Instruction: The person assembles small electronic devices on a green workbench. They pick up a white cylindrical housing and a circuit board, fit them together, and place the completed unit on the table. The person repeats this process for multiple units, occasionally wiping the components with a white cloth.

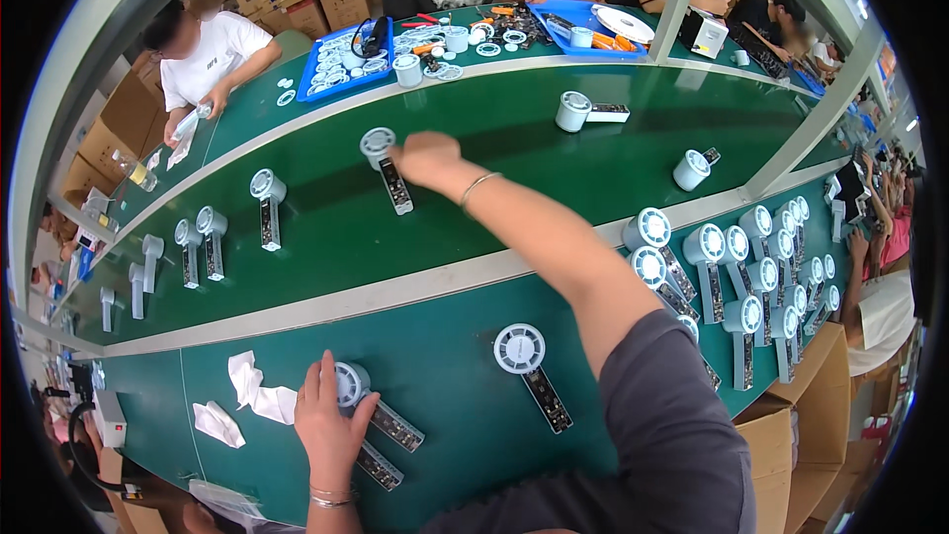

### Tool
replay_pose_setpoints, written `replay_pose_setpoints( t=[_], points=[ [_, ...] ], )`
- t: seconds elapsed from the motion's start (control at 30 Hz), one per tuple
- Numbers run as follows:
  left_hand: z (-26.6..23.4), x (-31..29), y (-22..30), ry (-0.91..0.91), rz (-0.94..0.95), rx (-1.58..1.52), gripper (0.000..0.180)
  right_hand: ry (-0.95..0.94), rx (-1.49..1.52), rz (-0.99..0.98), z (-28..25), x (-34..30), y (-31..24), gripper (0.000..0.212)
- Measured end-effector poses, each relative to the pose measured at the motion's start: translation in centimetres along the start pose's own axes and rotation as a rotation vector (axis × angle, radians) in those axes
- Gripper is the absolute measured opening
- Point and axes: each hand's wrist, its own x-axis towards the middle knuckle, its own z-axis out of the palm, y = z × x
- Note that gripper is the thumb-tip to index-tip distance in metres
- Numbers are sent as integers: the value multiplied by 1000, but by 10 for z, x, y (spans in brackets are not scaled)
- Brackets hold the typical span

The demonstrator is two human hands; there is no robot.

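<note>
On the near green table, my left hand (pixel 331 415) lies over the head of one handheld fan, its palm hiding that head. The exposed circuit-board handle (pixel 380 466) of this fan sticks out below my thumb. Beside it is a second handheld fan (pixel 395 425), its pale blue round head partly behind my fingers. My right arm reaches across to the green conveyor belt, where my right hand (pixel 430 160) is closed at the neck of another handheld fan (pixel 395 185); its fingertips are partly hidden. One more fan (pixel 520 349) lies on the near table between my arms.
Several fans (pixel 265 198) lie along the belt (pixel 494 208). A dense group of fans (pixel 743 316) covers the right of the near table, by an open cardboard box (pixel 816 425). White cloths (pixel 262 391) lie left. Blue parts trays (pixel 346 64) and co-workers are beyond the belt; metal posts (pixel 820 119) rise right.
</note>
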Motion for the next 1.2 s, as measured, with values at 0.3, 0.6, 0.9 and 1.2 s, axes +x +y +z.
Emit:
replay_pose_setpoints(
  t=[0.3,0.6,0.9,1.2],
  points=[
    [-9,-6,0,-106,-48,93,61,195,-634,401,-88,-4,173,51],
    [12,-3,-22,-42,53,-58,69,-59,-642,251,-98,-23,208,49],
    [-24,10,14,-183,-20,117,68,143,-451,-86,-123,-37,91,79],
    [-26,8,13,-145,51,132,68,-543,-383,-265,-83,-122,-14,47]
  ],
)
